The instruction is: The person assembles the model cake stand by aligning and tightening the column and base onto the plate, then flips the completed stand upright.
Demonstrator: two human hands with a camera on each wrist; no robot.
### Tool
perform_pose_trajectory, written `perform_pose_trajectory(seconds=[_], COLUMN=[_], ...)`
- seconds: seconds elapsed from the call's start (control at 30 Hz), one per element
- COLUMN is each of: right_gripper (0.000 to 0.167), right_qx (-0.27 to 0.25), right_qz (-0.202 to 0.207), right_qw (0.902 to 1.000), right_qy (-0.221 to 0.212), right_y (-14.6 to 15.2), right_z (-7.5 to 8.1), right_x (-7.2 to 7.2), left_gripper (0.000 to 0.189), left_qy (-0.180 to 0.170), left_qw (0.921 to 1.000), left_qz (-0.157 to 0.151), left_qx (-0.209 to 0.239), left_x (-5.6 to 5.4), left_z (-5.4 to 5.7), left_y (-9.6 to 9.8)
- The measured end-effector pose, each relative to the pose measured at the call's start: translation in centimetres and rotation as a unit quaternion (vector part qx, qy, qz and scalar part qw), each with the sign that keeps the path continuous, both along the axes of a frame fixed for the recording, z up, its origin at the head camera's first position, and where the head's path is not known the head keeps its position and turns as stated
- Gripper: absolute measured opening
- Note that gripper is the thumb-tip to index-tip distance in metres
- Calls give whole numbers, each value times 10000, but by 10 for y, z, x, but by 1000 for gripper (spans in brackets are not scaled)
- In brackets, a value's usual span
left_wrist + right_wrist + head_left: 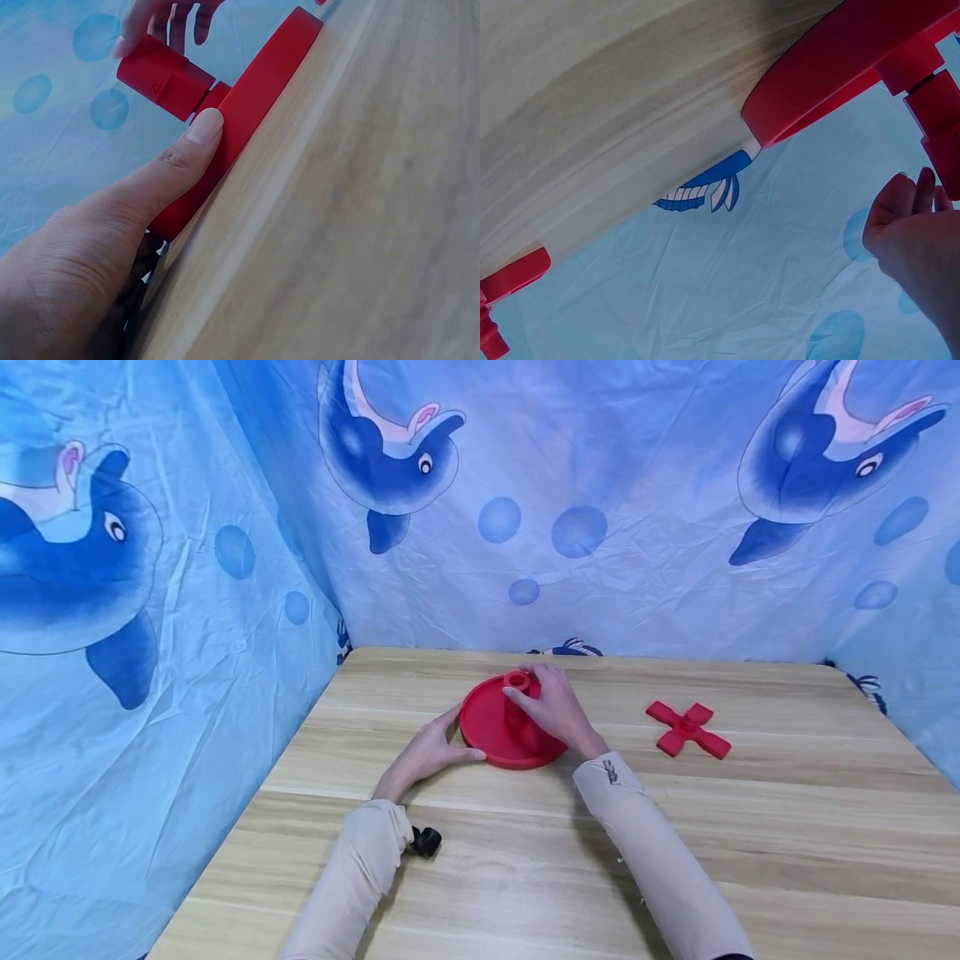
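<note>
A round red dish (483, 718) with a raised rim lies flat on the table. My left hand (427, 755) holds its left side, the thumb pressed on the near rim, as the left wrist view shows. From the middle of the dish rises a short red post (909, 66). On top of it stands a hollow red cylinder (161, 79), roughly upright, with a thin seam between the two. My right hand (557, 706) grips this cylinder near its upper end, thumb on the near side. Some right fingers are hidden behind the cylinder in the head view.
To the right of the dish lies a red four-armed cross piece (688, 727) with a small knob in its middle. A wooden table (510, 877) carries everything. Blue dolphin-printed cloth (525, 602) hangs behind and at both sides. A small black object (427, 842) sits by the left cuff.
</note>
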State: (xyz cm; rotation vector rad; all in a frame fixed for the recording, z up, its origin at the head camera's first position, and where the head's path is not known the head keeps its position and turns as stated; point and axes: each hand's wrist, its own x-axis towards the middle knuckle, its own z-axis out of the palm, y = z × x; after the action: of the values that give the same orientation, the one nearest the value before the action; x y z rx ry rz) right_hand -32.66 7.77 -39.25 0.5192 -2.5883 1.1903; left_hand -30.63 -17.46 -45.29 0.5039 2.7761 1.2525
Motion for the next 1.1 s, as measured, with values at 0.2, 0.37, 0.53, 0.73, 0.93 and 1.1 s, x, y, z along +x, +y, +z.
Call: perform_pose_trajectory(seconds=[0.2,0.37,0.53,0.73,0.93,1.1], right_gripper=[52,53,59,56,57,59], right_qx=[4,-109,-63,-41,-27,147], right_qz=[182,38,-135,86,59,-82], right_qw=[9998,9999,9998,9999,9999,9998], right_qy=[122,-36,-128,-104,-105,-47], right_y=[1,0,0,1,0,0], right_z=[-1,-2,-1,1,-1,-2], right_x=[1,1,0,3,2,1], left_gripper=[112,113,114,113,113,114], left_qy=[15,-33,-33,5,-50,-77], left_qw=[10000,10000,10000,10000,9999,9999], left_qz=[3,54,62,44,80,114], left_qx=[75,-8,-37,-19,-44,-63], left_x=[1,1,0,-1,0,0], left_z=[0,-1,-1,-1,-1,-1], left_y=[0,0,0,0,0,0])
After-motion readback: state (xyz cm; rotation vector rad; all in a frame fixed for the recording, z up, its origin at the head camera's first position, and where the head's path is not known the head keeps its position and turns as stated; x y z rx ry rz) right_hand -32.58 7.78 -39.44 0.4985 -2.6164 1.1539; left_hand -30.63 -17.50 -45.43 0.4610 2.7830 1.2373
